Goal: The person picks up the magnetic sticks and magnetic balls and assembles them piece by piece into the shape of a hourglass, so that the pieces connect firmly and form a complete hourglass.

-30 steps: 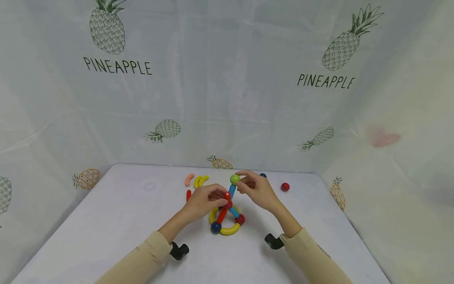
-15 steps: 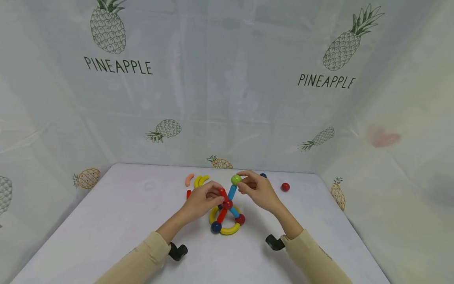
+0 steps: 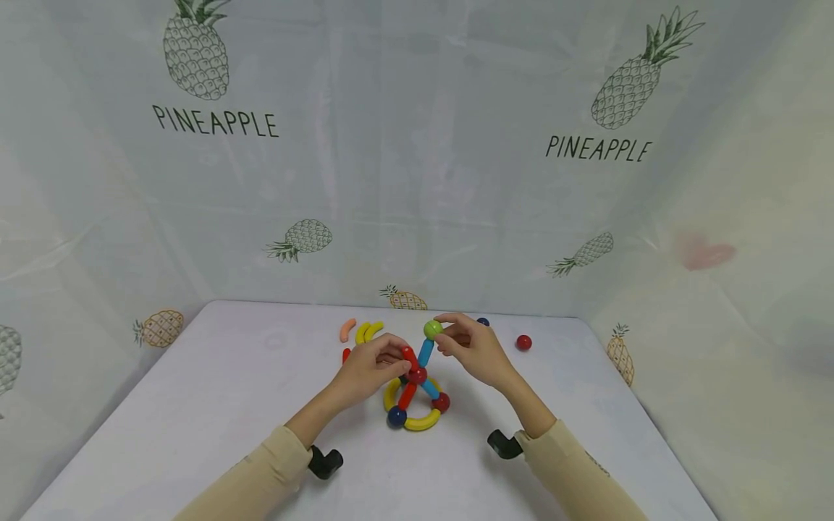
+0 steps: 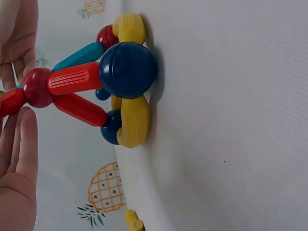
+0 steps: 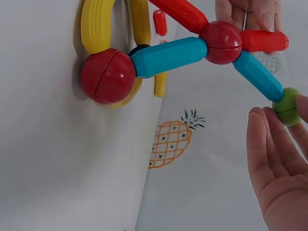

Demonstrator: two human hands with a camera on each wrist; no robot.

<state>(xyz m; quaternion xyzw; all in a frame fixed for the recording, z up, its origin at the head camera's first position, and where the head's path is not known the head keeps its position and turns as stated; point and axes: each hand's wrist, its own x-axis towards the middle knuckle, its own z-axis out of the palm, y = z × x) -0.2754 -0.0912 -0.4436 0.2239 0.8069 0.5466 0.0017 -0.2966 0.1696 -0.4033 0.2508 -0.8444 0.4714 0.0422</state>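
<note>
Head view: multicoloured plastic ball-and-stick frame (image 3: 417, 375) stands mid worktop (image 3: 260, 405), yellow ring base (image 3: 423, 421) already joined up. Left hand (image 3: 368, 369) has fingers pinching its upper red ribbed stick (image 3: 410, 357); right hand's (image 3: 472, 349) pinch the round green ball (image 3: 433, 330). Partway built imo, loose yellow curved sticks (image 3: 361, 333) lie unused near the far edge.

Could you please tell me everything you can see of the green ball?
The green ball is round and smooth, apparently plastic, with a seam line across it. It sits at the upper end of a light blue rod slanting up from the central red ball. The right hand pinches it, partly covering it, raised above the table.
</note>
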